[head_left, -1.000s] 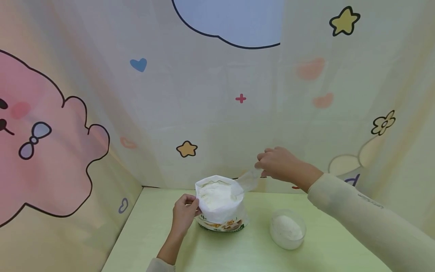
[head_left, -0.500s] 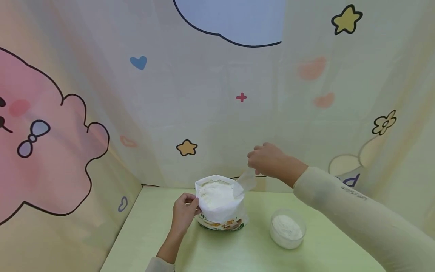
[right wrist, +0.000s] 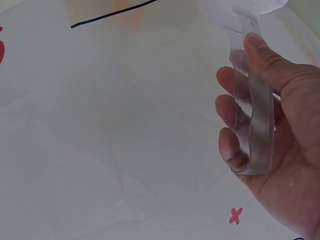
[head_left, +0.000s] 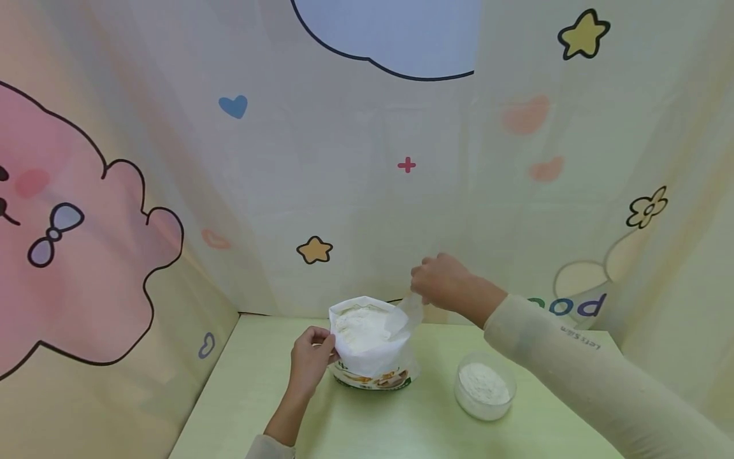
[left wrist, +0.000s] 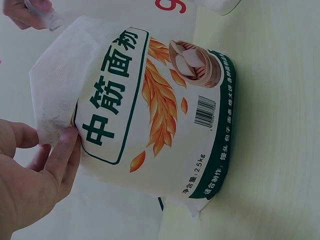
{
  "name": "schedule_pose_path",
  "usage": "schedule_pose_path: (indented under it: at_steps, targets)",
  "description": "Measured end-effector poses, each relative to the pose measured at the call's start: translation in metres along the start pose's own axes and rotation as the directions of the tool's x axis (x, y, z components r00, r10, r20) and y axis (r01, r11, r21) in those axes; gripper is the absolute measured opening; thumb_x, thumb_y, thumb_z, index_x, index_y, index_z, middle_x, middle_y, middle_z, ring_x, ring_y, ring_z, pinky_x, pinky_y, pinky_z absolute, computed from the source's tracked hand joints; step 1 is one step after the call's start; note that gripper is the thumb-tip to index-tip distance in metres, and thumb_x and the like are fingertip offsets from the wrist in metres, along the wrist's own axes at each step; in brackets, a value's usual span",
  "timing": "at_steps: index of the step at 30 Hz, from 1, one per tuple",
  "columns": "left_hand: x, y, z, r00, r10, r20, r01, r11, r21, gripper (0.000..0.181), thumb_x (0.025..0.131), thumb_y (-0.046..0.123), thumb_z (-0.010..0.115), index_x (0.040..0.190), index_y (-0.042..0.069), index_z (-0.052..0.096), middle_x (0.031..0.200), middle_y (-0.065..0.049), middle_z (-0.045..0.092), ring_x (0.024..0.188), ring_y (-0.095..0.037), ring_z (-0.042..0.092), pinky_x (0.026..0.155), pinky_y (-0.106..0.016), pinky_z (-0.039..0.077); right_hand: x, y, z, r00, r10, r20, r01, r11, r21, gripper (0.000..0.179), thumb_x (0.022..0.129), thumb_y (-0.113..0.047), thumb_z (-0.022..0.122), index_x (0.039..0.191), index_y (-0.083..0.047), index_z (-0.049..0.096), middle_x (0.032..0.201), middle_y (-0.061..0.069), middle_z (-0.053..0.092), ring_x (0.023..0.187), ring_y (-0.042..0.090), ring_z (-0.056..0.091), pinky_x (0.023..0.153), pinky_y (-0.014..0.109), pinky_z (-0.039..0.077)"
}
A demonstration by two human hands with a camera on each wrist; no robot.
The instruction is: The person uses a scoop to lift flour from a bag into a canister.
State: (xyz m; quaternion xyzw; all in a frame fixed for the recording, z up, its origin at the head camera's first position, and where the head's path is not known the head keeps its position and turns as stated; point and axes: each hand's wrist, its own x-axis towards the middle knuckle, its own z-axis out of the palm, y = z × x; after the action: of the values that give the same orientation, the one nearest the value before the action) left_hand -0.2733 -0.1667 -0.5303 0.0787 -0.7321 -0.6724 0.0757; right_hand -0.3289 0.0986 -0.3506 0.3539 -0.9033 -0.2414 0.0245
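A white flour bag [head_left: 373, 363] stands with its mouth folded open and white flour [head_left: 360, 331] near the top. My left hand [head_left: 311, 360] pinches the left side of its rim; in the left wrist view, the left hand [left wrist: 30, 185] has thumb and fingers on the bag's [left wrist: 130, 100] edge. Over the bag's right side, my right hand [head_left: 444, 284] grips a clear plastic scoop [head_left: 413, 308], tilted down, its lower end inside the bag's mouth. The right wrist view shows the right hand's [right wrist: 295, 115] fingers curled around the scoop's handle [right wrist: 261, 125].
A round clear bowl [head_left: 484, 408] holding white flour [head_left: 483, 381] sits to the right of the bag, below my right forearm. The pale green table [head_left: 258, 408] meets a cartoon-printed curtain [head_left: 344, 185] at the back and left.
My right hand has moved left with the scoop, dipping slightly in the last half second, and the scoop reaches further into the bag's mouth. My left hand has stayed on the rim.
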Motion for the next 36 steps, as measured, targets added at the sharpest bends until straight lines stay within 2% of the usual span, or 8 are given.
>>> schedule_pose_path:
  at_steps: [9, 12, 16, 19, 23, 27, 31, 36]
  targets:
    - [-0.001, -0.001, -0.001, 1.000, 0.009, 0.002, -0.009, 1.000, -0.009, 0.013, 0.099, 0.005, 0.062, 0.103, -0.007, 0.062, 0.092, -0.015, 0.061, 0.073, -0.017, 0.070, 0.070, -0.030, 0.068, 0.002, -0.009, 0.017, 0.999, 0.022, -0.047, -0.019, 0.997, 0.071, 0.017, 0.088, -0.031, 0.082, 0.103, -0.024, 0.079, 0.095, -0.004, 0.071, 0.085, 0.020, 0.063, 0.067, 0.033, 0.059]
    - [0.000, -0.002, -0.001, 1.000, 0.003, 0.003, -0.003, 1.000, -0.008, 0.013, 0.099, 0.006, 0.062, 0.103, -0.006, 0.063, 0.092, -0.015, 0.061, 0.074, -0.017, 0.070, 0.071, -0.029, 0.068, 0.001, -0.012, 0.023, 0.996, 0.035, -0.076, -0.028, 0.996, 0.088, 0.019, 0.088, -0.031, 0.082, 0.105, -0.023, 0.079, 0.095, -0.002, 0.071, 0.087, 0.021, 0.064, 0.069, 0.034, 0.060]
    - [0.001, -0.003, -0.002, 1.000, 0.004, 0.003, -0.004, 1.000, -0.003, 0.013, 0.099, 0.006, 0.061, 0.104, -0.006, 0.062, 0.093, -0.015, 0.062, 0.074, -0.017, 0.070, 0.071, -0.029, 0.068, 0.001, -0.018, 0.030, 0.990, 0.057, -0.129, -0.044, 0.994, 0.100, 0.017, 0.088, -0.030, 0.082, 0.100, -0.019, 0.078, 0.093, 0.001, 0.070, 0.085, 0.023, 0.065, 0.067, 0.035, 0.061]
    - [0.000, -0.002, -0.002, 1.000, 0.006, 0.003, -0.006, 1.000, -0.009, 0.013, 0.099, 0.006, 0.062, 0.103, -0.006, 0.062, 0.092, -0.015, 0.062, 0.074, -0.017, 0.070, 0.071, -0.029, 0.068, -0.001, -0.022, 0.035, 0.986, 0.072, -0.150, -0.049, 0.988, 0.149, 0.017, 0.089, -0.028, 0.082, 0.100, -0.016, 0.076, 0.093, 0.003, 0.070, 0.085, 0.025, 0.066, 0.066, 0.036, 0.061]
    - [0.000, -0.002, -0.001, 1.000, 0.013, 0.004, -0.013, 1.000, -0.018, 0.012, 0.098, 0.005, 0.062, 0.103, -0.007, 0.062, 0.091, -0.015, 0.061, 0.074, -0.017, 0.070, 0.070, -0.030, 0.068, -0.002, -0.023, 0.041, 0.986, 0.079, -0.144, -0.043, 0.970, 0.240, 0.019, 0.089, -0.020, 0.080, 0.105, -0.012, 0.075, 0.097, 0.006, 0.070, 0.088, 0.028, 0.066, 0.071, 0.041, 0.062]
    - [0.000, -0.002, -0.001, 1.000, 0.016, 0.004, -0.016, 1.000, -0.018, 0.012, 0.098, 0.005, 0.062, 0.103, -0.007, 0.062, 0.091, -0.015, 0.061, 0.073, -0.017, 0.070, 0.069, -0.030, 0.068, -0.001, -0.020, 0.044, 0.984, 0.076, -0.160, -0.028, 0.958, 0.284, 0.022, 0.087, -0.013, 0.081, 0.108, -0.010, 0.075, 0.098, 0.006, 0.071, 0.088, 0.029, 0.067, 0.073, 0.043, 0.063]
    - [0.001, -0.001, -0.001, 1.000, 0.016, 0.003, -0.016, 1.000, -0.011, 0.012, 0.098, 0.005, 0.062, 0.103, -0.006, 0.062, 0.092, -0.015, 0.061, 0.073, -0.017, 0.070, 0.070, -0.030, 0.068, 0.000, -0.019, 0.047, 0.983, 0.081, -0.165, -0.026, 0.949, 0.314, 0.024, 0.087, -0.015, 0.082, 0.110, -0.012, 0.076, 0.099, 0.005, 0.072, 0.088, 0.027, 0.068, 0.073, 0.043, 0.064]
    - [0.001, -0.002, -0.001, 1.000, 0.013, 0.002, -0.013, 1.000, -0.008, 0.013, 0.098, 0.006, 0.061, 0.103, -0.006, 0.062, 0.092, -0.014, 0.061, 0.073, -0.017, 0.069, 0.070, -0.029, 0.068, 0.001, -0.021, 0.051, 0.988, 0.090, -0.128, -0.034, 0.922, 0.385, 0.027, 0.088, -0.015, 0.082, 0.114, -0.011, 0.076, 0.107, 0.007, 0.073, 0.094, 0.027, 0.069, 0.078, 0.044, 0.064]
